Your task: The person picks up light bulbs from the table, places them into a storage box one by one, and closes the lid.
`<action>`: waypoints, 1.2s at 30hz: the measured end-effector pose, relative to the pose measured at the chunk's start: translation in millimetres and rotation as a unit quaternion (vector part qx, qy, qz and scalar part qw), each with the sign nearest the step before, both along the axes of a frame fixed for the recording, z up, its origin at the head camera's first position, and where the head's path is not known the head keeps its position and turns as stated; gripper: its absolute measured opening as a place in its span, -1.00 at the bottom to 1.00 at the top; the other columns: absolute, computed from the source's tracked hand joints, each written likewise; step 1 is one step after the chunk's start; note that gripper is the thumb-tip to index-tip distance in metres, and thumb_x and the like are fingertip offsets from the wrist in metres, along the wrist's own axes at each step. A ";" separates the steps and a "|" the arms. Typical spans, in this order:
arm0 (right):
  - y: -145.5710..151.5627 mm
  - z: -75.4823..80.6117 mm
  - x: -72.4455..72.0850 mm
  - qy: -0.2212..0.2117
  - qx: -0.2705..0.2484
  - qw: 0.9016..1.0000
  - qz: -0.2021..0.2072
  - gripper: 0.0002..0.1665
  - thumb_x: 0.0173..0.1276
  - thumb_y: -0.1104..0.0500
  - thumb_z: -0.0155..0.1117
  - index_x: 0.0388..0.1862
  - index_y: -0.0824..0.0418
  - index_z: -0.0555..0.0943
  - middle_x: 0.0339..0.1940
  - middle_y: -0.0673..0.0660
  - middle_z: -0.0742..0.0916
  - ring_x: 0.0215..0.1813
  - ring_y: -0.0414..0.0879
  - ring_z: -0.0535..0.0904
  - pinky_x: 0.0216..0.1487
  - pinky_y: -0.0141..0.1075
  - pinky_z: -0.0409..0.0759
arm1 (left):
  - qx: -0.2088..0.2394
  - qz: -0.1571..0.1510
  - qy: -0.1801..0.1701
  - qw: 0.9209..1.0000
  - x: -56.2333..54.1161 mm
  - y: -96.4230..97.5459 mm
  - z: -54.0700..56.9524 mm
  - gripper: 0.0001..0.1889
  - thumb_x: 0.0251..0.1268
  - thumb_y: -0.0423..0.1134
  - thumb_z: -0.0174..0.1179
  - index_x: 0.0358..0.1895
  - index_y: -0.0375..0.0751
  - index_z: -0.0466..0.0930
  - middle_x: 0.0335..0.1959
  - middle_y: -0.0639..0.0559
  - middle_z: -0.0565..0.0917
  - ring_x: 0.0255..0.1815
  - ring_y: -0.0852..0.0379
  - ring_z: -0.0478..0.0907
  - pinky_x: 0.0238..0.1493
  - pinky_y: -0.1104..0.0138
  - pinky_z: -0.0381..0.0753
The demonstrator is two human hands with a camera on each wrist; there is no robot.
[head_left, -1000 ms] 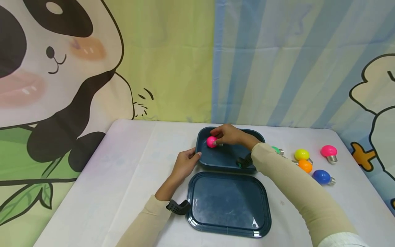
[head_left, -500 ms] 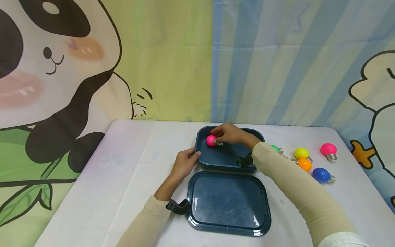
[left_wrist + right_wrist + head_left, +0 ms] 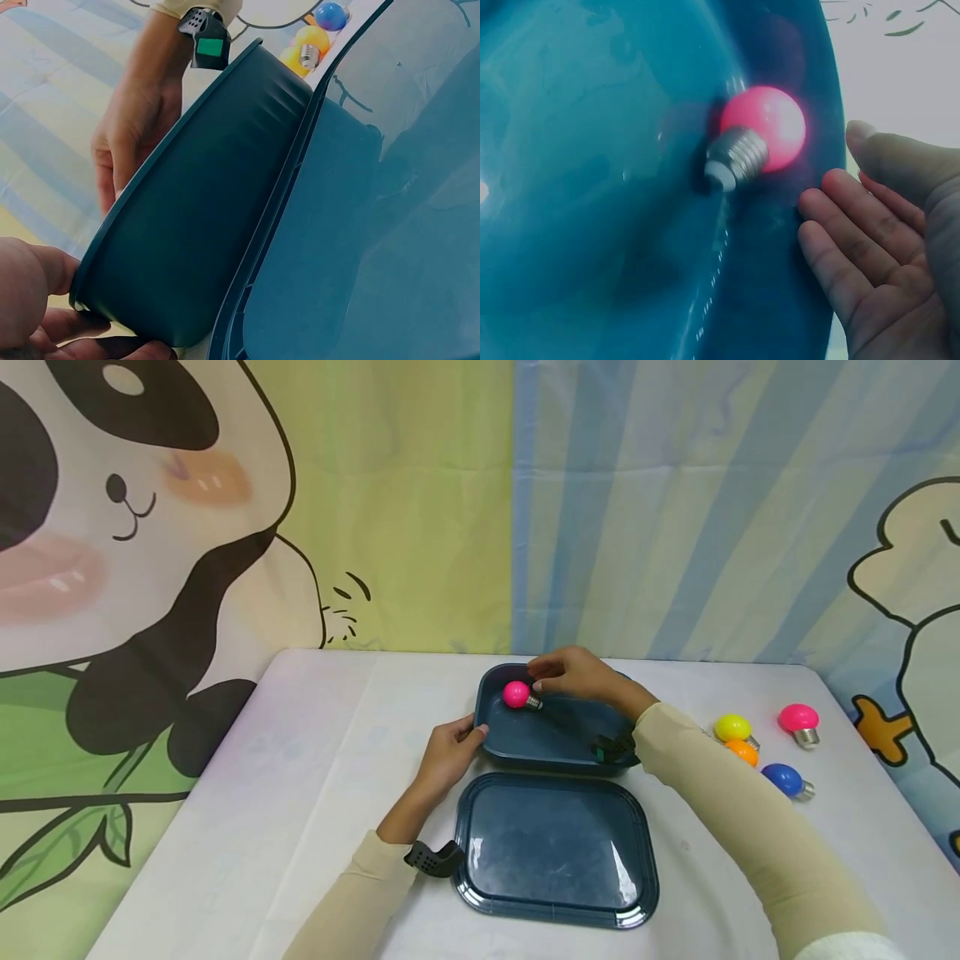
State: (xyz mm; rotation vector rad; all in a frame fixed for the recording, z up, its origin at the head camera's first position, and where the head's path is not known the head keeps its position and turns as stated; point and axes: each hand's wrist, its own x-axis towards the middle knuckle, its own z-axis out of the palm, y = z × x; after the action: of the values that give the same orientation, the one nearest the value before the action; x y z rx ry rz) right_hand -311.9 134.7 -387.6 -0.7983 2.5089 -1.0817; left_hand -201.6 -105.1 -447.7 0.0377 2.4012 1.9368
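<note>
A pink light bulb (image 3: 516, 694) lies on its side in the far left part of a dark blue plastic box (image 3: 555, 739). In the right wrist view, the bulb's (image 3: 774, 129) metal screw base faces away from the box wall. My left hand (image 3: 450, 753) holds the box's left side, thumb at the rim and fingers beneath, as the left wrist view shows. Over the box is my right hand (image 3: 581, 677), apart from the bulb; its fingers (image 3: 855, 232) are extended and hold nothing.
A matching flat lid (image 3: 555, 852) lies directly in front of the box. To the right on the white table (image 3: 337, 718) are yellow (image 3: 732, 727), orange (image 3: 742, 752), blue (image 3: 782, 779) and second pink (image 3: 798, 718) bulbs. A printed curtain (image 3: 420, 527) hangs behind.
My right hand has let go of the pink bulb and moved slightly right and away from it. Its sleeve now covers the green bulb seen earlier. The left hand stays on the box.
</note>
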 end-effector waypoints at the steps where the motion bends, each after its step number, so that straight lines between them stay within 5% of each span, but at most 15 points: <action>1: 2.5 1.0 0.2 0.003 -0.001 1.000 -0.001 -0.49 0.37 0.23 0.29 0.25 0.41 0.51 0.12 0.27 0.67 0.16 0.09 0.58 0.14 -0.08 0.54 | 0.000 0.000 -0.002 1.000 0.1 -0.3 -0.2 -0.55 0.42 -0.24 0.13 0.27 -0.43 0.45 0.17 -0.21 0.57 0.18 0.06 0.51 0.12 0.21 0.53; 29: 105.0 40.4 18.5 0.011 -0.017 0.992 -0.121 -0.45 0.42 0.04 0.25 0.27 0.31 0.52 0.15 0.24 0.65 0.16 0.09 0.57 0.14 -0.03 0.53 | 0.001 0.000 -0.006 1.000 -0.8 -0.9 -0.4 -0.55 0.43 -0.22 0.12 0.28 -0.40 0.46 0.19 -0.18 0.55 0.22 0.06 0.48 0.15 0.22 0.49; 36: 127.4 30.9 25.7 0.018 0.015 0.989 -0.148 -0.44 0.38 -0.08 0.27 0.21 0.25 0.57 0.13 0.21 0.66 0.13 0.11 0.58 0.11 0.02 0.55 | -0.009 0.005 -0.009 1.000 -0.7 -1.0 0.2 -0.55 0.42 -0.21 0.13 0.27 -0.38 0.47 0.19 -0.15 0.57 0.22 0.07 0.48 0.16 0.22 0.49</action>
State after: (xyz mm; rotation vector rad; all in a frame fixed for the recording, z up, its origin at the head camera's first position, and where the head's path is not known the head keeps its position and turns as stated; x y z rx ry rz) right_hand -286.2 262.1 -356.7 -0.4480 2.7297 -1.1235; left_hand -202.2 -106.1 -447.5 0.0085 2.4109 1.9116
